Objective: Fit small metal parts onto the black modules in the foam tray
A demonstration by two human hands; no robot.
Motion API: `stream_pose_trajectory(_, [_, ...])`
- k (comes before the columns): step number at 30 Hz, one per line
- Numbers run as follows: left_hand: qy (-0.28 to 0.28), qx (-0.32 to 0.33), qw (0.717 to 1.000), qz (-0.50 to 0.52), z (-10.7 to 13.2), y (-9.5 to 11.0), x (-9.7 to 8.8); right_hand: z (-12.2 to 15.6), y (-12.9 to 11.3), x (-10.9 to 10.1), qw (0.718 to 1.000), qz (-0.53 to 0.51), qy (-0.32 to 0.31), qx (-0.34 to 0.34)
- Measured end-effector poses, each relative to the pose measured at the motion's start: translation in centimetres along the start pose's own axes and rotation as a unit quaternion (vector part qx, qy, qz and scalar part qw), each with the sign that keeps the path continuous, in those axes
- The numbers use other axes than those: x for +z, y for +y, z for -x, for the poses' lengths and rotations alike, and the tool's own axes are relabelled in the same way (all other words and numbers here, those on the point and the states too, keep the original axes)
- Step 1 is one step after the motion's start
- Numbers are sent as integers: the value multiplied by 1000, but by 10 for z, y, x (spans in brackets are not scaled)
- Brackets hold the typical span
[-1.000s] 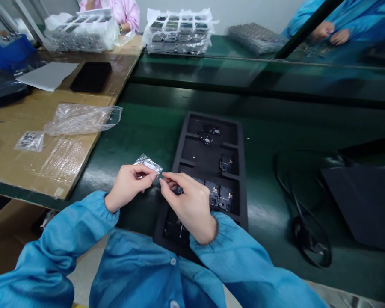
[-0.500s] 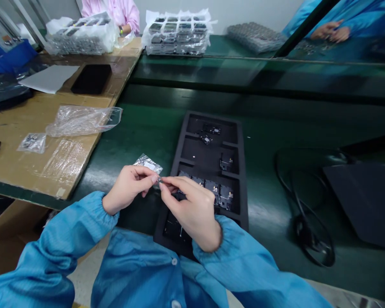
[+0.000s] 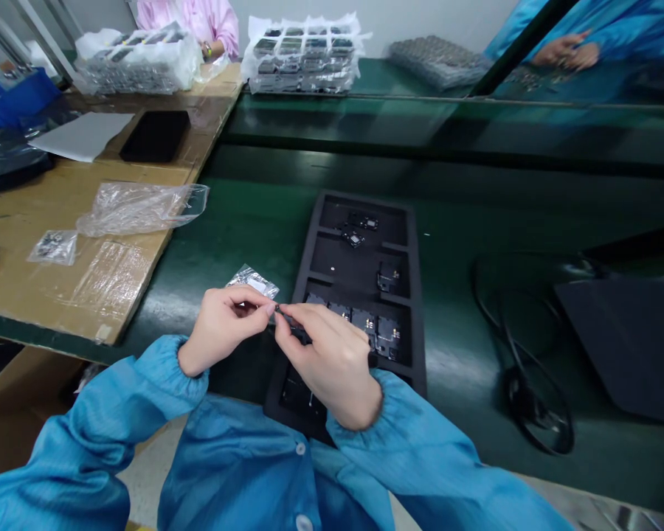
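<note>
My left hand and my right hand meet fingertip to fingertip, pinching a small dark part too tiny to name. Both hands are closed on it. Just beyond my left fingers lies a small clear plastic bag with a white label. Beneath and beside my right hand sits a black foam tray with several compartments. Flat black electronic modules line one compartment, partly covered by my right hand. Two small circuit pieces rest in the far compartments.
Cardboard covers the left side, bearing a clear bag, a bag of small parts and a black pad. A black cable and a dark panel lie right. Wrapped stacks and two co-workers are across the bench.
My fingertips have shifted slightly around the small part, which now looks darker and is more covered. The tray and bags have stayed where they were.
</note>
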State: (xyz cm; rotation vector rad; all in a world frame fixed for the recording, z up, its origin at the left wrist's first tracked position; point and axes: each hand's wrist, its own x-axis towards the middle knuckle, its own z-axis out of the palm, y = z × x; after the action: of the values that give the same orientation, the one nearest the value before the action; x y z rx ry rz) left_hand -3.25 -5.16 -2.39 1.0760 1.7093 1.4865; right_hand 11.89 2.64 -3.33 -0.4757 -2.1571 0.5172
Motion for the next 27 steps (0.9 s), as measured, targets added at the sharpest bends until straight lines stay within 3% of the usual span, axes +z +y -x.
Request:
stream_pose_trajectory(5, [23, 38, 996, -76, 4, -2, 3, 1, 1, 1, 1000, 13, 0, -8])
stream_pose_trajectory(14, [55, 2, 996, -73, 6, -1, 8, 2, -1, 3, 1000, -4, 14, 0])
stream_pose_trajectory(22, [44, -51, 998, -7, 3, 2, 5, -6, -6, -2, 989, -79, 17, 123])
stream_pose_trajectory(27, [50, -87, 995, -2, -6, -11, -5, -9, -1, -4, 964, -153, -6, 219])
